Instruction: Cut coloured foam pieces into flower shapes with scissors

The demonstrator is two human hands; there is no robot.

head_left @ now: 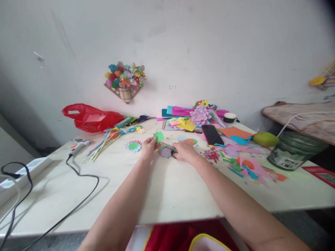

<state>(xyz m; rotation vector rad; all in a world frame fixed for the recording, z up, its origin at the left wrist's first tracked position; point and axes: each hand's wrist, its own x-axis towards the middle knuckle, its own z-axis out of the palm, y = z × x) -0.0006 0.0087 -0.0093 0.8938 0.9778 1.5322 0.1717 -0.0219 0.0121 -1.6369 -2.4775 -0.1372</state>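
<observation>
My left hand [148, 145] pinches a green flower-shaped foam cutout [158, 136] just above the white table [167, 188]. My right hand [184, 151] is closed round a pair of scissors [170, 149], whose blades point left toward the cutout. Under the scissors lies a purple and green foam flower piece [164, 152]. A layered round cutout with a green centre [133, 145] lies left of my left hand.
A glue gun [78, 143] with a black cord [78, 174] lies at left, near a red plastic bag [90, 118] and a bunch of sticks [103, 144]. Foam sheets, scraps, a phone [211, 134], a green fruit [265, 139] and a glass jar [293, 150] crowd the right.
</observation>
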